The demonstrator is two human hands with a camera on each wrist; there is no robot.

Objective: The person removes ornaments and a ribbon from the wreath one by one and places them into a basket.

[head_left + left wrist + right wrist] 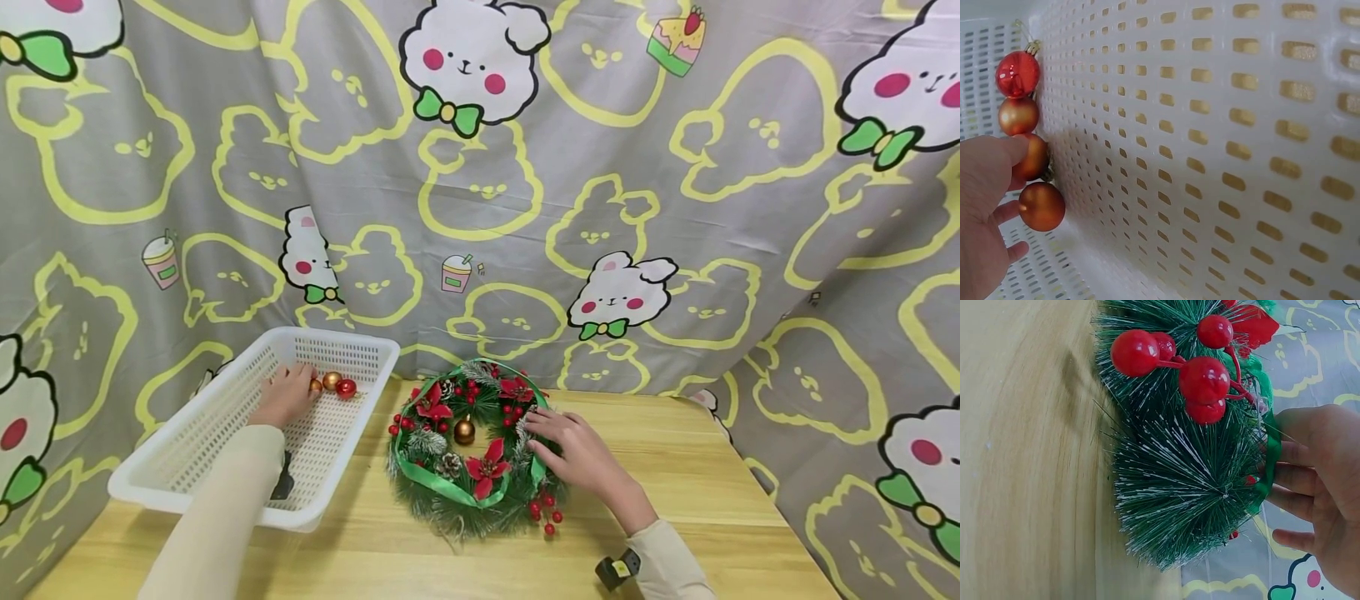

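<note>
My left hand [288,393] reaches into a white perforated basket [352,450]. In the left wrist view, its thumb and a finger lie on either side of an orange Christmas ball [1036,159], pinching it where it rests by the basket wall. Another orange ball [1042,206] sits beside the fingers, with a gold ball [1018,116] and a shiny red ball [1017,74] beyond. My right hand [577,450] rests with outstretched fingers on the right side of a green wreath [472,512], against its green ribbon [1272,450].
Inside the wreath lies a bronze ball [464,432]; red flowers, pinecones and red berries [1204,380] trim the ring. The wooden table [675,492] meets a patterned grey curtain [510,192] at the back. A black device [618,571] is at my right wrist.
</note>
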